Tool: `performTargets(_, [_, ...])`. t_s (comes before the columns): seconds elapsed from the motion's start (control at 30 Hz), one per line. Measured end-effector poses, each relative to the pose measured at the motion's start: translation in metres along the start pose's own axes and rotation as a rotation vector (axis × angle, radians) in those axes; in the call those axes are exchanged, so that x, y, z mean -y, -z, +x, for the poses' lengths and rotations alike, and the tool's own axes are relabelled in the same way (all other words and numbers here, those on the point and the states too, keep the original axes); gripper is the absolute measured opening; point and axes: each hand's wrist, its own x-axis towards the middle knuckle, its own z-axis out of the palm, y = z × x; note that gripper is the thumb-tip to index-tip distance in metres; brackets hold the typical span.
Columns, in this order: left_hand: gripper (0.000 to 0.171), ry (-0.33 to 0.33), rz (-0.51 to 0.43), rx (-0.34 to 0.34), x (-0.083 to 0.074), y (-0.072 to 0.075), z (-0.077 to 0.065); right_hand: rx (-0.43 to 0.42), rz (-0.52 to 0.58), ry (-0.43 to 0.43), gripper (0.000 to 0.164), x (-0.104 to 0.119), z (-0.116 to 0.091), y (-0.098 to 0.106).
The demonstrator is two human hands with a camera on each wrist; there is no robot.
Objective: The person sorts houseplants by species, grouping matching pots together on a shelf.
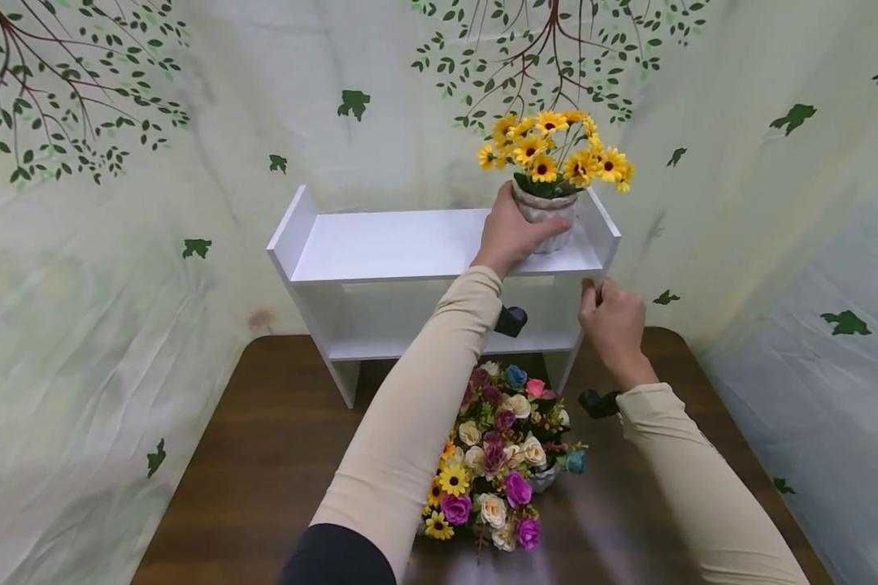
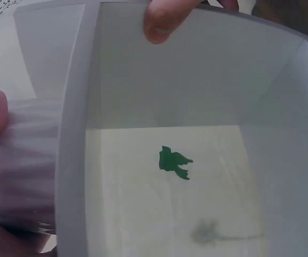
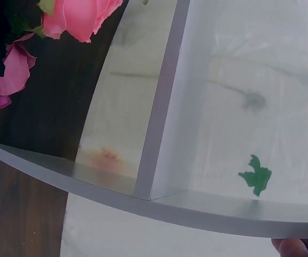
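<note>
My left hand [image 1: 508,231] grips a whitish ribbed flower pot [image 1: 549,210] of yellow daisy-like flowers [image 1: 545,158], thumb across its front. The pot is upright at the right end of the top board of a white two-tier shelf [image 1: 388,244], close to the side panel. In the left wrist view the pot [image 2: 23,166] shows at the left, with fingers around it. My right hand [image 1: 615,321] holds the shelf's right side panel by its front edge, below the top board. Its thumb [image 2: 167,21] lies inside the panel in the left wrist view.
Several bunches of artificial flowers [image 1: 493,463], purple, cream, pink and yellow, stand on the brown table [image 1: 263,471] before the shelf, partly behind my left sleeve. A leaf-printed cloth [image 1: 410,106] hangs behind and at both sides.
</note>
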Motion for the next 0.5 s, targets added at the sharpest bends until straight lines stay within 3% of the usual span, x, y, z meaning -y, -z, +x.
performTargets(0.2, [0.093,-0.037,0.049,-0.011,0.0039,-0.0065,-0.0024,0.012,-0.009,-0.025,0.043,-0.0008,-0.0027,-0.0010])
performTargets(0.5, [0.104,0.024,0.092,0.004,0.0053,-0.0041,-0.0027,0.027,-0.008,-0.034,0.042,0.0014,-0.0019,0.0009])
